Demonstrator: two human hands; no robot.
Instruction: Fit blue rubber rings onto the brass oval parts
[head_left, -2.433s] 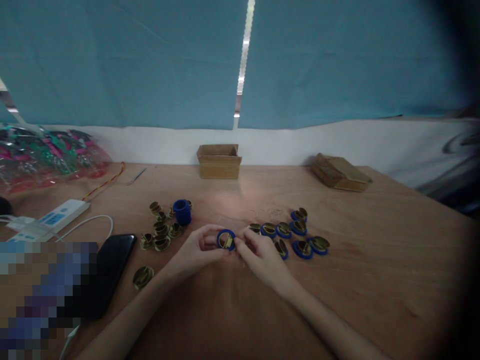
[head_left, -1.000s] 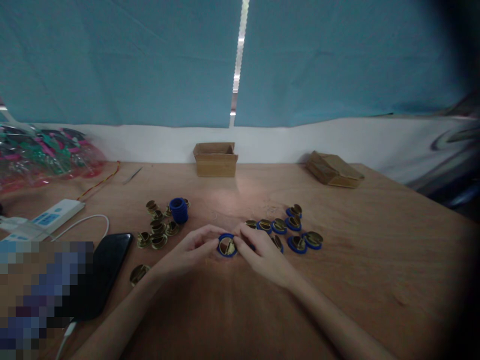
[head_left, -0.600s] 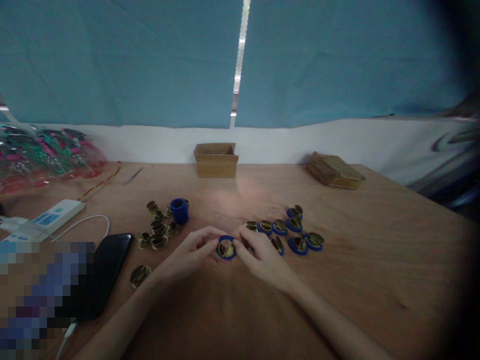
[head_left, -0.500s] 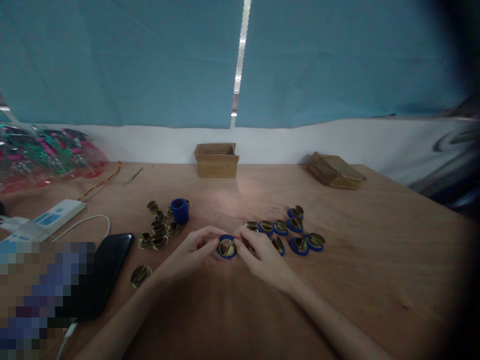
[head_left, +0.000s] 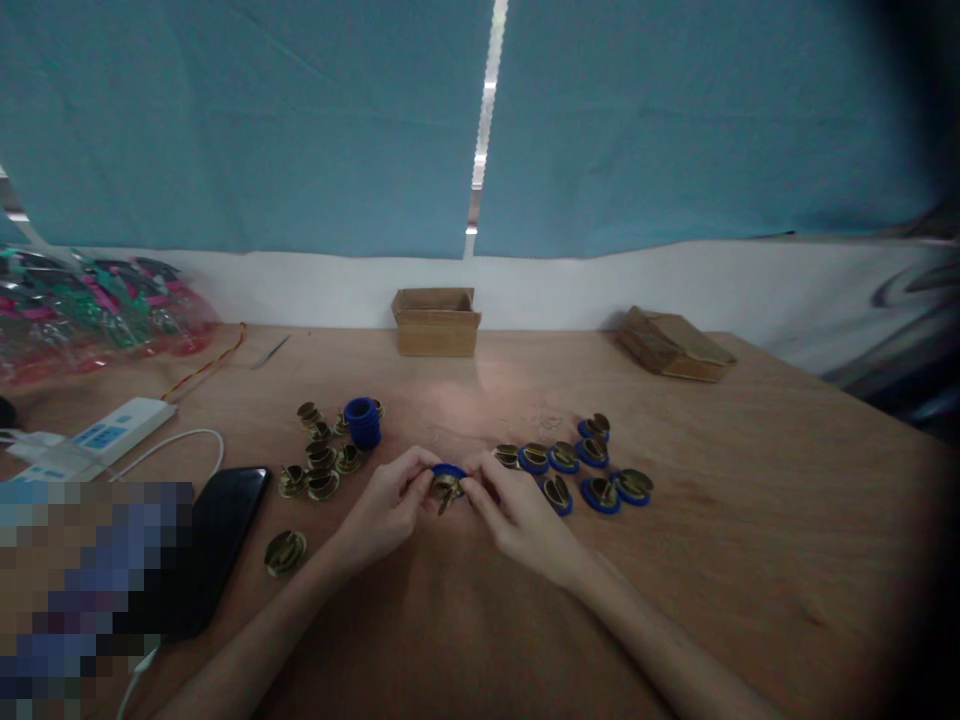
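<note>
Between my two hands is a round brass-coloured metal piece with a blue ring (head_left: 448, 485) around it, tilted so its inner flap points toward me. My left hand (head_left: 394, 497) pinches its left edge with thumb and fingers. On its right edge, my right hand (head_left: 517, 510) grips in the same way. Left of my hands lie several brass pieces without rings (head_left: 321, 456), beside a stack of blue rings (head_left: 363, 424). Just right of my right hand, several brass pieces with blue rings (head_left: 601, 494) lie on the wooden table (head_left: 720, 560).
An open cardboard box (head_left: 436, 332) stands at the back, with a folded cardboard box (head_left: 675, 345) to its right. At left are a black phone (head_left: 214, 550), a white power strip (head_left: 105, 438) with cables, tweezers (head_left: 271, 351) and plastic-wrapped bottles (head_left: 112, 310).
The brass piece with its blue ring has tipped from facing up to tilted toward me. Both hands have turned slightly with it; the other pieces stay put.
</note>
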